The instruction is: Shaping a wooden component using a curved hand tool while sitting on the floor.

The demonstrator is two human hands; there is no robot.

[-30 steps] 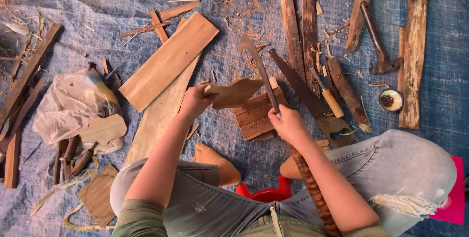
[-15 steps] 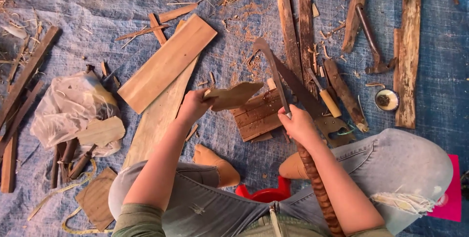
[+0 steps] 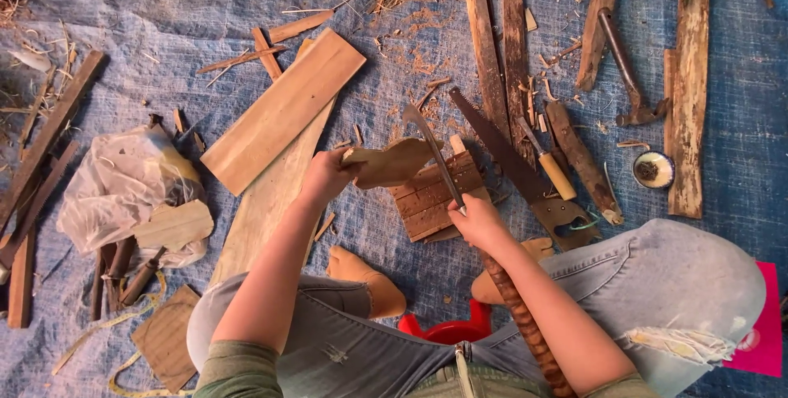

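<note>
While gripped in both hands, wood piece (image 3: 394,164) under hatchet (image 3: 431,148).

The person wears faded light-blue jeans (image 3: 657,283) with a frayed, torn patch of white threads at the right knee. The shirt (image 3: 238,369) is olive green with short sleeves that end near the upper arm, leaving both forearms bare. The left hand (image 3: 324,176) and right hand (image 3: 480,221) carry no gloves, rings or watch. Tan soft shoes (image 3: 365,279) cover the feet.
</note>
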